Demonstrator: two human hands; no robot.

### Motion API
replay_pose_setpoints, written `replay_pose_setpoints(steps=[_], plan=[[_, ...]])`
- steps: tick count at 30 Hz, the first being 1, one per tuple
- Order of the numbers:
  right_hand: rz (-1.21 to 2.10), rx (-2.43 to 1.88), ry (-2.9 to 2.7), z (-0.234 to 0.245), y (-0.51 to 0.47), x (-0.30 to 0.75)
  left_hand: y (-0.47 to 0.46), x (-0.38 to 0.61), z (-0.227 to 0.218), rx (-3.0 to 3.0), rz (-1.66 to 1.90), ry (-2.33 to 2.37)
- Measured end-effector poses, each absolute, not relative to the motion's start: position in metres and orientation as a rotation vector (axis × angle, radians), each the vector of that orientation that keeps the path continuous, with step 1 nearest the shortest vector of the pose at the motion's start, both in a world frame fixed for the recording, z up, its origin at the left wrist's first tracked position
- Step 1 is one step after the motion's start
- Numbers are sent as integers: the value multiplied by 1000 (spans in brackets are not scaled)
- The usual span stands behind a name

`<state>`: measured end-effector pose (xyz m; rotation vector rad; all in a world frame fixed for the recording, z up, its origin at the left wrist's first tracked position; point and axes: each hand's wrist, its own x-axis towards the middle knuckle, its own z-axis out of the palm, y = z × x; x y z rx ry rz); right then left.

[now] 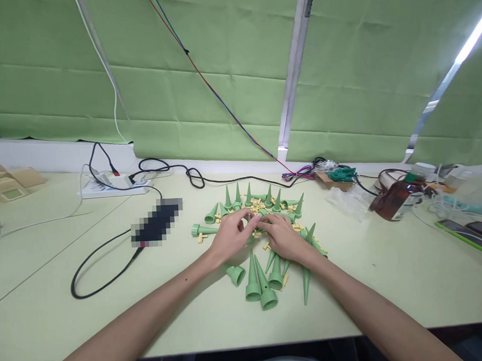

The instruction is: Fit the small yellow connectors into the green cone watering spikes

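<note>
My left hand (234, 234) and my right hand (284, 234) meet over a spread of green hollow plastic spikes and small yellow valve-like pieces. Between the thumb and fingers of my left hand is a green plastic spike (250, 238), partly covered. My right hand's fingers are curled in against the left thumb, and whatever they pinch is hidden. Green spikes (252, 284) lie in front of the hands, and others (228, 197) stand upright behind them. Yellow pieces (259, 205) are heaped just beyond my fingers, with a loose yellow piece (202, 238) to the left.
A black device (157, 221) with a looped cable lies left, before a white power strip (115, 186). At right are a brown bottle (399, 197), a clear plastic bag (348, 202), a small cardboard box (334, 183) and phones (467, 237). Cables run along the table's back edge.
</note>
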<state>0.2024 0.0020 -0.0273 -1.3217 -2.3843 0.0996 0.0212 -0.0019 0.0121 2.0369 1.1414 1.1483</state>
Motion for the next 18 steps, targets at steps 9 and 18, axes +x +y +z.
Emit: replay_pose_setpoints(steps=[9,18], plan=[[40,-1345,-2432,-28,3,203,-1,21,10,2079,1125,1136],[91,-1308,-2363,-26,1,202,-1,20,10,2114,1099,1153]])
